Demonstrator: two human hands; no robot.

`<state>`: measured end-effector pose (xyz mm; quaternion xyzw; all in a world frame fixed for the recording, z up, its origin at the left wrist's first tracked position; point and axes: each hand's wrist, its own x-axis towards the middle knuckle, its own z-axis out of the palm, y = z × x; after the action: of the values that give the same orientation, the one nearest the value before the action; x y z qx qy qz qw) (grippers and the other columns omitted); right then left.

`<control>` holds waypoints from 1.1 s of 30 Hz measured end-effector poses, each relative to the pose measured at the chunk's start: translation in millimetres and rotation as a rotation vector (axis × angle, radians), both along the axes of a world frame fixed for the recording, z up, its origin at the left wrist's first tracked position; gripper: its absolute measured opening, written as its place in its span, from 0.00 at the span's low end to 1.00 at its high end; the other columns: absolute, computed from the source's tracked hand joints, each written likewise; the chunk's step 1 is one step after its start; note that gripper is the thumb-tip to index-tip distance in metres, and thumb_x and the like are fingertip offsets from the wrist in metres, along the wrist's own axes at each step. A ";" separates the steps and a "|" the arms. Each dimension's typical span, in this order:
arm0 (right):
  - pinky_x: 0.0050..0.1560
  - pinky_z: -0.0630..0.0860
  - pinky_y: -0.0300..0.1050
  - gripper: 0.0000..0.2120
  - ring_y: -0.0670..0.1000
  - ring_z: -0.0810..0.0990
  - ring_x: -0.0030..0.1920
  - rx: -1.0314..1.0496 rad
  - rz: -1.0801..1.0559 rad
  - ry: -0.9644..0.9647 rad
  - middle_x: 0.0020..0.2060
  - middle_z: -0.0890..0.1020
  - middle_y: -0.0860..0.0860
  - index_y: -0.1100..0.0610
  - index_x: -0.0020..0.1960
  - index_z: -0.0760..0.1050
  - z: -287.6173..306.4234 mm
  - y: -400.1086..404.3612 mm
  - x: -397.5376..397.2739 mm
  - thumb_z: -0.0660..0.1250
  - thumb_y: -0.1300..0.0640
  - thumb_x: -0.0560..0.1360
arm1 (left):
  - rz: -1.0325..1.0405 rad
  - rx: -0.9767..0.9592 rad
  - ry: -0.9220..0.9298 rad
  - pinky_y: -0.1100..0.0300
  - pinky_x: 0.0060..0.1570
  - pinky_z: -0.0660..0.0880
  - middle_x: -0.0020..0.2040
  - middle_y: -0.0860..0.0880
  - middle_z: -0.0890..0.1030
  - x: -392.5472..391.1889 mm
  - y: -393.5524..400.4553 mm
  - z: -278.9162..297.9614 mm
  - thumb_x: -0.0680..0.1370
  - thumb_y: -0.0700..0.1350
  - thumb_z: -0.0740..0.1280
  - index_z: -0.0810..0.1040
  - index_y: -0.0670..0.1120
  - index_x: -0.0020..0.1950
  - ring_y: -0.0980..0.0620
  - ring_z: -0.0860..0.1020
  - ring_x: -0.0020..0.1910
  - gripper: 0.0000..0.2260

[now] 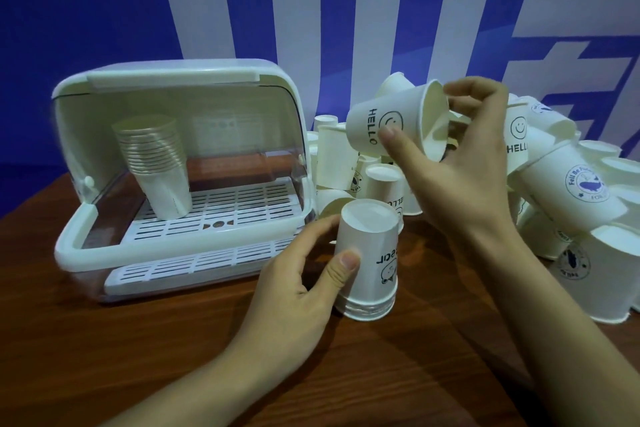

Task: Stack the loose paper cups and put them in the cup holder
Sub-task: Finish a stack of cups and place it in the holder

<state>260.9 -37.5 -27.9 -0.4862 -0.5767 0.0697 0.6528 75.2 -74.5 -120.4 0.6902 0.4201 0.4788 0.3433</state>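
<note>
Head view looks down on a brown wooden table [104,340] where a white cup holder [166,184] with its clear lid swung up serves as the landmark. Inside the holder, on its slatted tray, stands a stack of upside-down paper cups [156,163], toward its left side. Just right of the holder's front corner, the left hand [304,291] is clamped around a short stack of inverted cups [369,256] that rests on the table, thumb on the near side and fingers behind. Above that stack and further right of the holder, the right hand [460,163] grips a single cup printed HELLO [391,123], lifted and tipped on its side with its mouth facing right. Beyond, well right of the holder, lies a jumbled pile of loose cups [571,191].
</note>
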 end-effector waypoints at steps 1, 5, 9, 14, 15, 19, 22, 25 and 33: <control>0.60 0.79 0.57 0.33 0.49 0.79 0.59 -0.011 0.046 0.043 0.57 0.74 0.42 0.47 0.65 0.65 1.3 -3.2 -0.6 0.78 0.46 0.66 | 0.002 0.001 0.000 0.51 0.70 0.75 0.68 0.65 0.80 0.0 0.1 0.0 0.77 0.68 0.66 0.74 0.62 0.74 0.63 0.75 0.70 0.26; 0.54 0.83 0.57 0.28 0.49 0.83 0.55 -0.033 0.276 0.113 0.56 0.80 0.47 0.50 0.60 0.71 6.6 -13.1 -2.1 0.78 0.51 0.64 | -0.006 -0.006 -0.005 0.57 0.65 0.77 0.67 0.64 0.80 0.3 -1.0 1.3 0.76 0.68 0.66 0.74 0.62 0.74 0.64 0.78 0.67 0.27; 0.50 0.76 0.44 0.24 0.46 0.78 0.54 -0.019 0.081 -0.096 0.49 0.81 0.41 0.46 0.52 0.77 7.6 -17.0 -6.0 0.78 0.37 0.62 | 0.005 -0.004 -0.007 0.62 0.63 0.77 0.67 0.65 0.80 0.2 -0.7 2.1 0.76 0.66 0.66 0.75 0.61 0.73 0.64 0.77 0.68 0.26; 0.40 0.82 0.45 0.25 0.48 0.84 0.39 -0.164 0.323 -0.021 0.48 0.84 0.51 0.53 0.50 0.74 13.3 -17.1 2.8 0.85 0.53 0.62 | -0.002 -0.014 -0.005 0.54 0.66 0.77 0.68 0.65 0.79 0.2 -1.8 3.7 0.76 0.67 0.66 0.74 0.61 0.74 0.62 0.76 0.70 0.27; 0.42 0.84 0.49 0.27 0.50 0.86 0.41 -0.218 0.379 -0.009 0.50 0.84 0.53 0.53 0.51 0.71 12.8 -16.6 4.3 0.85 0.56 0.62 | -0.006 -0.015 -0.011 0.53 0.67 0.77 0.69 0.64 0.79 0.7 -1.8 4.1 0.77 0.66 0.66 0.74 0.60 0.74 0.61 0.77 0.70 0.27; 0.52 0.81 0.47 0.38 0.48 0.85 0.52 -0.384 0.508 -0.197 0.48 0.85 0.49 0.43 0.61 0.69 10.9 -17.4 9.5 0.82 0.42 0.56 | -0.006 -0.016 -0.044 0.60 0.59 0.80 0.63 0.62 0.84 3.5 -3.4 6.1 0.78 0.63 0.67 0.78 0.56 0.70 0.61 0.83 0.60 0.23; 0.47 0.70 0.28 0.28 0.35 0.80 0.50 -0.411 0.420 -0.529 0.47 0.84 0.40 0.43 0.58 0.77 14.5 -21.1 14.8 0.82 0.40 0.61 | 0.004 -0.012 -0.068 0.66 0.57 0.78 0.58 0.61 0.86 3.3 -4.5 5.3 0.76 0.59 0.71 0.81 0.55 0.64 0.61 0.83 0.59 0.19; 0.43 0.69 0.26 0.18 0.33 0.79 0.44 -0.440 0.412 -0.597 0.44 0.84 0.38 0.47 0.50 0.79 16.4 -20.8 18.5 0.81 0.46 0.65 | -0.024 -0.021 -0.118 0.60 0.61 0.79 0.60 0.57 0.85 0.0 -5.5 3.0 0.72 0.55 0.75 0.79 0.53 0.67 0.57 0.83 0.62 0.24; 0.61 0.75 0.42 0.31 0.38 0.79 0.55 -0.648 0.433 -0.783 0.52 0.83 0.37 0.44 0.57 0.79 7.7 -13.1 27.5 0.80 0.36 0.58 | 0.020 0.012 -0.114 0.56 0.67 0.74 0.65 0.62 0.81 -1.0 -4.8 1.0 0.71 0.64 0.72 0.72 0.58 0.73 0.61 0.78 0.67 0.31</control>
<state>288.5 -50.6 -20.1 -0.5222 -0.8122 0.1904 0.1774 74.3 -79.3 -119.4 0.6597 0.4037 0.5232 0.3578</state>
